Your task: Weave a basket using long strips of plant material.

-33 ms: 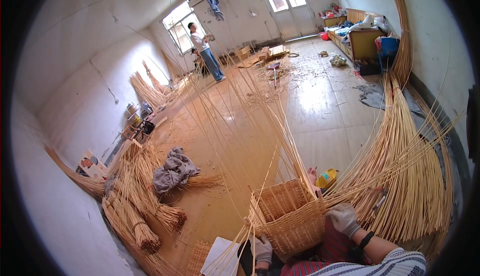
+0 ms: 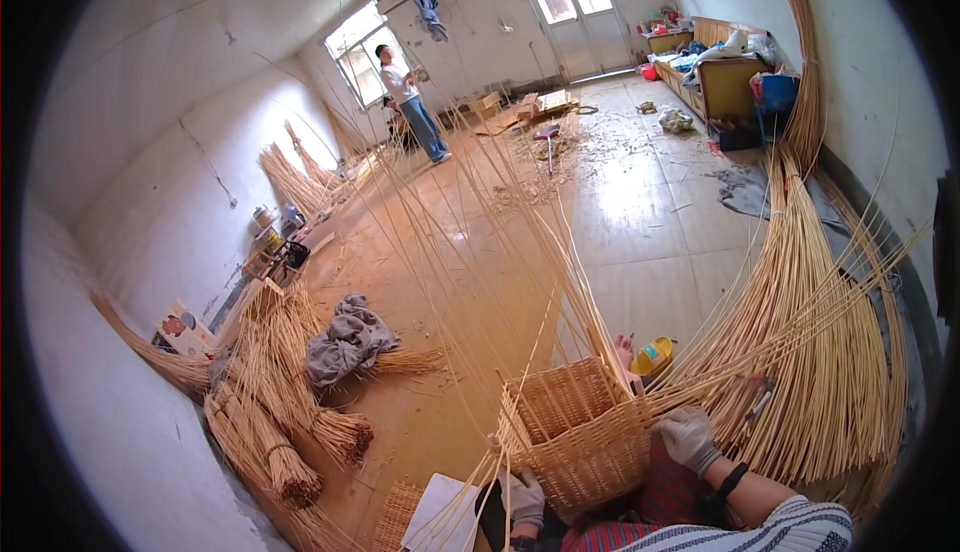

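Note:
A part-woven wicker basket [image 2: 590,472] rests tilted at my lap, open side up, with long pale canes rising from its far walls and fanning out left and right. My left hand [image 2: 523,501], in a pale work glove, grips the basket's near left side; its fingertips are partly hidden. At the near right corner, my right hand [image 2: 687,436], also gloved, is closed with bent fingers beside the wall, just under the canes that stretch right. What its fingers pinch is too small to make out.
A large fan of loose canes [image 2: 815,362] lies at my right. Tied cane bundles [image 2: 285,392] and a grey cloth [image 2: 350,340] lie left. Near my bare foot is a yellow container [image 2: 653,356]. A person [image 2: 410,102] stands far off, near scattered shavings and a broom [image 2: 549,142].

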A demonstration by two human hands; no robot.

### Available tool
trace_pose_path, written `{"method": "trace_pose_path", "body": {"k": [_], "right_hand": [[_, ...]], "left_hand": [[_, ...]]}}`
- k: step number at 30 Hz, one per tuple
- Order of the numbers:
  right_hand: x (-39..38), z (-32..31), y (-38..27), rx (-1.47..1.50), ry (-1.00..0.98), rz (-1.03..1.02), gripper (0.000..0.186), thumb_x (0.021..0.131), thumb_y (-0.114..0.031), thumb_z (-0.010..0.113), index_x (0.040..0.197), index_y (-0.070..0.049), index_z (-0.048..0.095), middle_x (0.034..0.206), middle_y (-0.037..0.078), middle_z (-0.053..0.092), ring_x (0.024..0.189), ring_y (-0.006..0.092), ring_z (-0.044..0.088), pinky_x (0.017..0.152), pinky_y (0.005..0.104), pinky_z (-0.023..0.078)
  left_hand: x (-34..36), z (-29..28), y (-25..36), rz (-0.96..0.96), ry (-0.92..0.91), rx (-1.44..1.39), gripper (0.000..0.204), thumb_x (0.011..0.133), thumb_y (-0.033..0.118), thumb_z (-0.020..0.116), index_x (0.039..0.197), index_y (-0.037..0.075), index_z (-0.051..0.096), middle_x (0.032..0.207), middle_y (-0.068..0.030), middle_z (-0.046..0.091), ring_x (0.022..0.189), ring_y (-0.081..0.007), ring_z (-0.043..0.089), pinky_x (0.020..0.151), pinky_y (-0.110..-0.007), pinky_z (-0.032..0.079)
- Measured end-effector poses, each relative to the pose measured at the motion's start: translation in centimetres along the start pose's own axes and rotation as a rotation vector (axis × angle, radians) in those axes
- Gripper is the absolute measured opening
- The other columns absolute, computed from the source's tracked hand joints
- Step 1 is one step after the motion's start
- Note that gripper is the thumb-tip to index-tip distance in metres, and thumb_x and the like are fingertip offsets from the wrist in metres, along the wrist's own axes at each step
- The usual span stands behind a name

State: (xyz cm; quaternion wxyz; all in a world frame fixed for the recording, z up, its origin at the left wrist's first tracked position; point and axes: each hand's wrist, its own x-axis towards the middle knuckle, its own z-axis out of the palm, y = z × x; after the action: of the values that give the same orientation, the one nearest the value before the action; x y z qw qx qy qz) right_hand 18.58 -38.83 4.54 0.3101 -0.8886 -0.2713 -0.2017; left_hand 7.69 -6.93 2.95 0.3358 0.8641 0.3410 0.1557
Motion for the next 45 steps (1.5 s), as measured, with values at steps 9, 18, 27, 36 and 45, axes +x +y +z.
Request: {"method": "trace_pose_path", "body": {"k": [9,18,27,36,45], "right_hand": [[0.0,-0.1,-0.1,-0.013,-0.011,0.02,0.012,0.076,-0.013,0.071,0.084,-0.02,0.076,0.086,0.003,0.072,0.085,0.0292,0.067,0.081,0.0444,0.05],[0.1,-0.2,-0.3,-0.01,0.0,0.015,0.012,0.076,-0.012,0.071,0.085,-0.02,0.076,0.087,0.003,0.072,0.086,0.0292,0.067,0.081,0.0447,0.05],[0.0,-0.1,-0.2,-0.008,-0.019,0.018,0.012,0.079,-0.013,0.07,0.087,-0.02,0.076,0.088,0.003,0.072,0.086,0.0296,0.066,0.081,0.0449,0.049],[0.1,-0.2,-0.3,-0.006,-0.016,0.005,0.01,0.079,-0.014,0.07,0.086,-0.019,0.075,0.088,0.003,0.072,0.085,0.0296,0.066,0.079,0.0448,0.049],[0.0,0.0,-0.1,-0.007,-0.002,-0.001,0.01,0.079,-0.015,0.071,0.085,-0.02,0.075,0.086,0.003,0.071,0.084,0.0293,0.066,0.078,0.0448,0.05]], "left_hand": [[0.1,0.5,-0.7,-0.016,0.002,0.038,0.069,0.1,0.035,0.058,0.147,-0.012,0.039,0.137,-0.0392,0.053,0.124,-0.0527,0.054,0.106,-0.048,0.045],[0.2,0.4,-0.7,-0.005,-0.01,0.03,0.071,0.101,0.039,0.056,0.146,-0.013,0.039,0.14,-0.0383,0.052,0.127,-0.0508,0.053,0.109,-0.047,0.044],[1.1,3.2,-4.8,0.157,0.131,0.112,0.069,0.1,0.036,0.058,0.149,-0.008,0.036,0.125,-0.0375,0.06,0.107,-0.0514,0.063,0.092,-0.05,0.051],[0.4,1.0,-1.7,0.025,0.019,0.032,0.069,0.101,0.038,0.057,0.145,-0.013,0.041,0.138,-0.0385,0.053,0.126,-0.0511,0.054,0.108,-0.046,0.045],[0.4,1.2,-2.0,0.049,0.028,0.033,0.071,0.101,0.039,0.056,0.145,-0.014,0.04,0.138,-0.0388,0.052,0.126,-0.0514,0.054,0.108,-0.046,0.044]]}}
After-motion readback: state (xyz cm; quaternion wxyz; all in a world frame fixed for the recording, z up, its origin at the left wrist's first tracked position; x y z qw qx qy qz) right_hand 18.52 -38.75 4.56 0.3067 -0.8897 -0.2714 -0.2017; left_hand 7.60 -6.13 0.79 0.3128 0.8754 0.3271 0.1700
